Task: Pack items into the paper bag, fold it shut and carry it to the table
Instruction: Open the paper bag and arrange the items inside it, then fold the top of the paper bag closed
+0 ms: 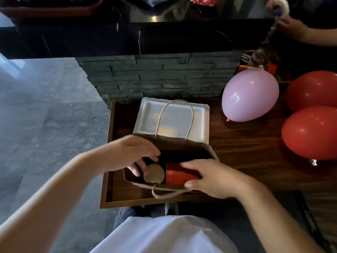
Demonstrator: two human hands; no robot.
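Wooden table [246,148] | paper bag [182,143] open | left hand [131,152] fingertips hidden, grasp unclear | right hand [213,177] gripping red box [175,175]

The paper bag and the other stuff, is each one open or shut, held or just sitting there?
paper bag: open, upright on the wooden tray
red box: in the bag's mouth, gripped by the right hand
round gold lid: in the bag, left hand fingers touching it
white foam container: closed, behind the bag
pink balloon: inflated, loose
two red balloons: inflated, loose
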